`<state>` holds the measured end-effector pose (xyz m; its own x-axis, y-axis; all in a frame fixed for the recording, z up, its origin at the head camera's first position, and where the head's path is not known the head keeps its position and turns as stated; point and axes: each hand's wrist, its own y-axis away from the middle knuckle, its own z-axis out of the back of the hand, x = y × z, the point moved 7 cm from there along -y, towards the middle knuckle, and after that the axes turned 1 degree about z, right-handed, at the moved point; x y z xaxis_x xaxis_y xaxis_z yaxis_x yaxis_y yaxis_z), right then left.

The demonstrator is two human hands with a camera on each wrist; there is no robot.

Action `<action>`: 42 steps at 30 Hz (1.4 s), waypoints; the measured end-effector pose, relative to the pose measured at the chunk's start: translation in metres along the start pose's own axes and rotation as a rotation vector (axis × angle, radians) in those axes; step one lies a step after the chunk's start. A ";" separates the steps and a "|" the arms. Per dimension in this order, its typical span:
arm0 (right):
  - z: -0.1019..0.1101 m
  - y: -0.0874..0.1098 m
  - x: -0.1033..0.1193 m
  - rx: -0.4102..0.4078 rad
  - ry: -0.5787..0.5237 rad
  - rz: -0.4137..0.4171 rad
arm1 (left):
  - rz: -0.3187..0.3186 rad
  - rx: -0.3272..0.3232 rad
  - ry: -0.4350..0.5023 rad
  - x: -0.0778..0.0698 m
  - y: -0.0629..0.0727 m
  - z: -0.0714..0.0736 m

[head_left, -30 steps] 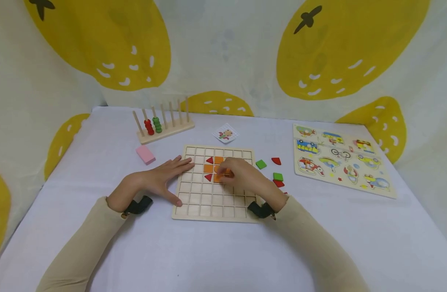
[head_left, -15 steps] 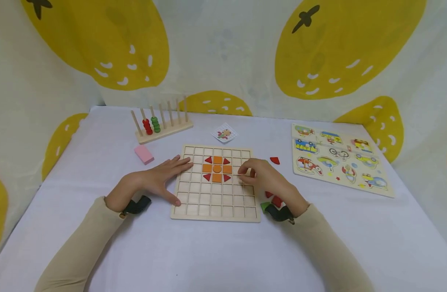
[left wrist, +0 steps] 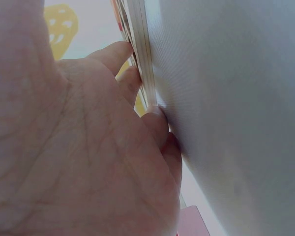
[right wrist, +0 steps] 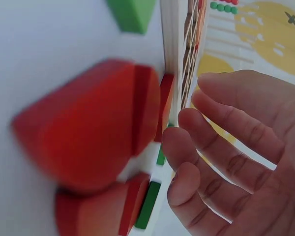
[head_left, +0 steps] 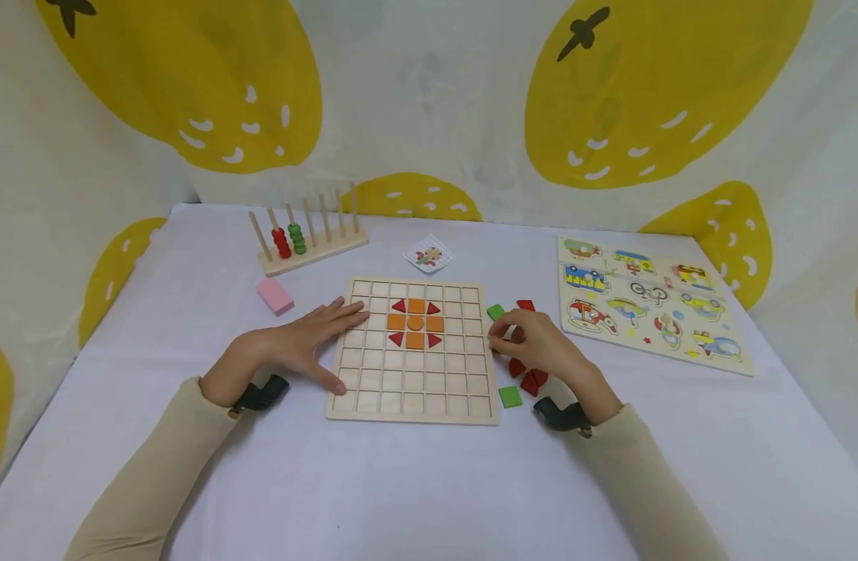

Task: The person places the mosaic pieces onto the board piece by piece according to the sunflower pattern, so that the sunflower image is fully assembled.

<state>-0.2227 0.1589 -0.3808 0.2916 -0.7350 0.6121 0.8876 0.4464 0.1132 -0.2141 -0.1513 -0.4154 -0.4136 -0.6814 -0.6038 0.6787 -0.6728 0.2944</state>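
Observation:
My left hand rests on the left edge of a wooden grid board, fingers spread and thumb near the lower corner. On the board, orange squares surround an orange round piece, with red triangles at the corners. Just past the board's right edge, my right hand hovers over loose red rounded pieces. The right wrist view shows its fingers loosely bent, apart from a large red piece, with nothing visible between them. Green squares lie beside the board.
Behind the board lies a small pattern card. A peg stand with red and green beads stands back left, near a pink block. On the right is a vehicle picture puzzle. A printed cloth hangs behind the table.
My right hand has moved rightward from the middle of the board to the loose pieces, uncovering the orange and red arrangement. My left hand has stayed on the board's edge.

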 end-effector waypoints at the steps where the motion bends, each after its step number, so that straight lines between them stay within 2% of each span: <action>1: 0.001 0.001 -0.002 0.000 -0.003 -0.007 | 0.000 0.000 0.000 0.000 0.000 0.000; 11: 0.007 0.009 -0.017 0.002 -0.059 -0.071 | 0.007 -0.004 -0.003 0.001 0.001 0.002; 26: 0.015 -0.007 -0.009 -0.046 0.021 0.022 | -0.008 -0.003 0.007 0.001 0.000 0.001; 32: 0.016 -0.016 -0.012 -0.007 0.021 0.051 | -0.007 0.000 -0.002 -0.001 -0.001 0.001; 42: 0.012 -0.027 -0.019 0.028 0.034 -0.025 | 0.005 0.000 0.001 0.000 -0.002 0.000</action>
<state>-0.2563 0.1674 -0.3865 0.2820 -0.7624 0.5824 0.8846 0.4417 0.1498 -0.2155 -0.1503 -0.4158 -0.4095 -0.6844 -0.6033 0.6806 -0.6695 0.2976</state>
